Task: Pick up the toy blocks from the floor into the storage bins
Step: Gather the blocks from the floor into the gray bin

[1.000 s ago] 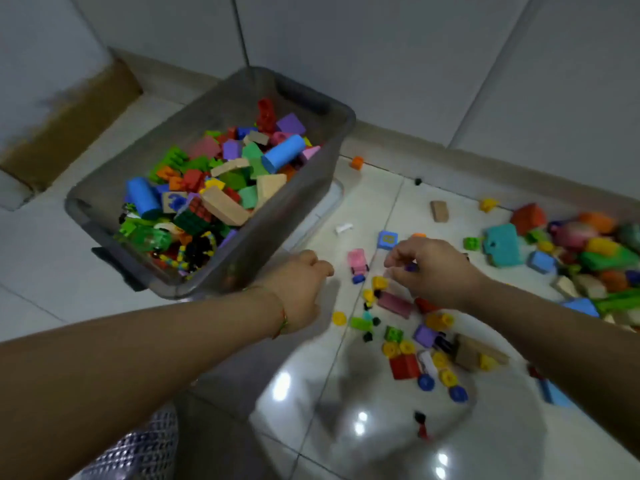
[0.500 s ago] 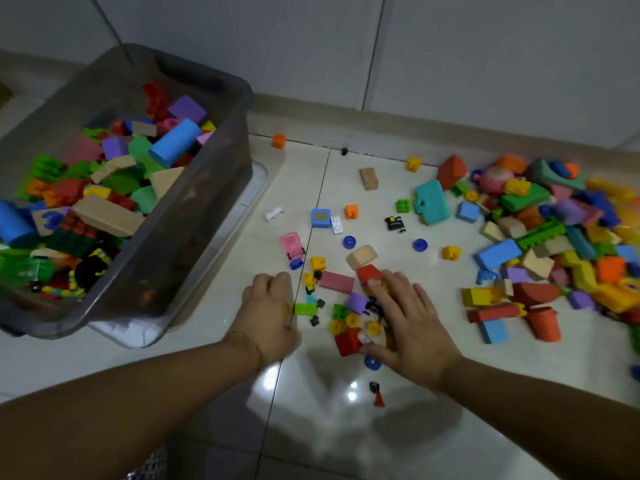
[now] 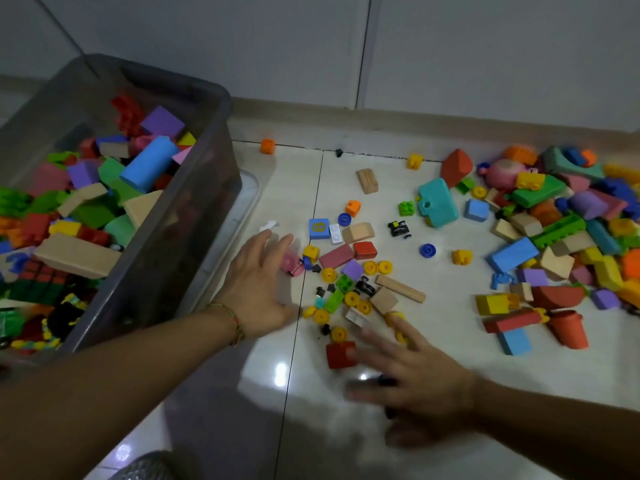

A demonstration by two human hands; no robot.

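Small toy blocks [image 3: 349, 289], a loose scatter of yellow wheels, green studded bricks, a red block [image 3: 341, 355] and wooden wedges, lie on the floor [image 3: 450, 344] at centre frame. Likely fault: a two-handed scoop of so many tiny, smooth pieces may spill them or skid them across the glossy tile. Left hand [image 3: 258, 289] at 9 o'clock of the scatter, right hand [image 3: 412, 382], blurred, at 5 o'clock; each grip spread, holding nothing. Storage bin [image 3: 194, 244], nearly full, farther out at 9 o'clock; larger pile [image 3: 571, 237] at 3 o'clock.

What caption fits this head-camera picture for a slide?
Open left hand and right hand flank small colourful plastic toy blocks on pale floor tiles beside a block-filled grey plastic bin.
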